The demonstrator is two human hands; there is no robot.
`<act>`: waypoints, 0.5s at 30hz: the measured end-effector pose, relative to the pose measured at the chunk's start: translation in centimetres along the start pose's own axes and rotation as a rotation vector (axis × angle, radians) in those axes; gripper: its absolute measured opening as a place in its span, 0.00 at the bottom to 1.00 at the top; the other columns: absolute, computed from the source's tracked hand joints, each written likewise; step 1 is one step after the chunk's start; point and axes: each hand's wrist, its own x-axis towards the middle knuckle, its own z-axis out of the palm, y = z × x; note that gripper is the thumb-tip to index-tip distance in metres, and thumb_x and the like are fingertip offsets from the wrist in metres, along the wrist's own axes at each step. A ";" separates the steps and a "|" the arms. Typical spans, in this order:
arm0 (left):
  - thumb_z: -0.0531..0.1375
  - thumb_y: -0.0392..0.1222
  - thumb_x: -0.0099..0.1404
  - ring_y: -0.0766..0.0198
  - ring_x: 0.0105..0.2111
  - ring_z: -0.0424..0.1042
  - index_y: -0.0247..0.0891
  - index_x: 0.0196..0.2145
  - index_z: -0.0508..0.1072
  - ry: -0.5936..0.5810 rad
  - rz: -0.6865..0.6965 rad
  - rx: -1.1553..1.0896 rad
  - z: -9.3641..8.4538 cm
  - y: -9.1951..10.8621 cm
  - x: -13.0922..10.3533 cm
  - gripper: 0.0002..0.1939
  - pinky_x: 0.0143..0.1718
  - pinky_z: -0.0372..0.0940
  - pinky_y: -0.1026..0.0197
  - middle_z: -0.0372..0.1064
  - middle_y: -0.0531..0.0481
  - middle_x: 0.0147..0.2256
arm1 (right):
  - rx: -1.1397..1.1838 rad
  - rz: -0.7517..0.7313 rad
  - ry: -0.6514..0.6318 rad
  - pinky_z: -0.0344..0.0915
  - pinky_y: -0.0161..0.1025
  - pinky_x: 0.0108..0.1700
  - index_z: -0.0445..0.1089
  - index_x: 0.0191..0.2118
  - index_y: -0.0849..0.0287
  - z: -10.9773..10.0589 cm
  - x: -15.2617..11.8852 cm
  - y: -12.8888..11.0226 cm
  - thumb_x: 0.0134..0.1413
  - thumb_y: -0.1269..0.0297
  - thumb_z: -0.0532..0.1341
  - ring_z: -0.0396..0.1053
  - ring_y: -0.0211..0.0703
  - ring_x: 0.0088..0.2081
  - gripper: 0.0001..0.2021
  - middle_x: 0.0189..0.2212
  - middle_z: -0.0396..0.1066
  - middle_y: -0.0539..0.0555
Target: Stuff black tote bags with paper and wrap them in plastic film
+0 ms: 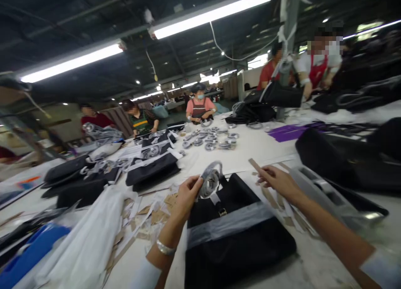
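Observation:
A black bag (238, 247) lies on the table right in front of me, with a clear plastic band (232, 223) across it and a small gold buckle near its top. At its upper left edge, my left hand (189, 193) pinches a coiled strap (209, 182) wrapped in greyish plastic. Beyond the bag's right side, my right hand (275, 180) holds a thin brown cardboard strip (255, 166) between thumb and fingers. More brown and white strips (272, 199) lie on the table under that hand.
Several wrapped coils (209, 138) lie farther back on the white table. Black bags (153, 170) are at left, a purple sheet (286, 133) at right. White wrapping (90, 234) and paper scraps (158, 216) lie at near left. Co-workers (200, 107) are around the table.

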 end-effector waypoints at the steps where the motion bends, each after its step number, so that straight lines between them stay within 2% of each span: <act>1: 0.66 0.55 0.60 0.56 0.41 0.75 0.34 0.46 0.77 -0.006 -0.002 0.000 0.0 0.1 0.1 0.24 0.42 0.68 0.60 0.78 0.44 0.41 | 0.028 0.010 -0.023 0.63 0.38 0.26 0.73 0.34 0.56 0.6 -0.4 -0.9 0.43 0.42 0.66 0.74 0.48 0.29 0.21 0.30 0.77 0.59; 6: 0.66 0.57 0.59 0.56 0.39 0.76 0.34 0.46 0.78 -0.010 -0.026 -0.025 0.4 0.5 -0.3 0.25 0.40 0.69 0.60 0.78 0.44 0.41 | 0.126 0.018 -0.142 0.60 0.33 0.21 0.74 0.30 0.59 3.8 -3.4 -2.8 0.43 0.45 0.70 0.73 0.42 0.26 0.20 0.29 0.78 0.58; 10: 0.66 0.56 0.59 0.58 0.39 0.76 0.35 0.45 0.78 -0.003 -0.007 -0.065 0.5 0.6 -0.2 0.24 0.41 0.68 0.60 0.78 0.45 0.40 | 0.131 0.067 -0.188 0.62 0.34 0.23 0.73 0.28 0.58 5.7 -4.0 -3.2 0.41 0.44 0.70 0.74 0.45 0.27 0.21 0.28 0.78 0.58; 13: 0.67 0.55 0.59 0.60 0.37 0.75 0.34 0.44 0.78 0.018 -0.008 -0.076 0.5 0.8 -0.3 0.23 0.40 0.67 0.61 0.78 0.44 0.39 | -0.014 -0.054 -0.007 0.67 0.41 0.32 0.76 0.34 0.55 3.9 -2.4 -1.6 0.46 0.43 0.67 0.77 0.52 0.34 0.19 0.32 0.79 0.60; 15: 0.67 0.55 0.59 0.61 0.36 0.75 0.34 0.44 0.78 0.022 -0.014 -0.082 0.5 1.1 -0.6 0.23 0.39 0.67 0.62 0.78 0.44 0.39 | -0.336 -0.173 0.179 0.66 0.47 0.35 0.79 0.40 0.53 1.4 -0.9 0.5 0.50 0.45 0.63 0.76 0.56 0.37 0.19 0.38 0.79 0.65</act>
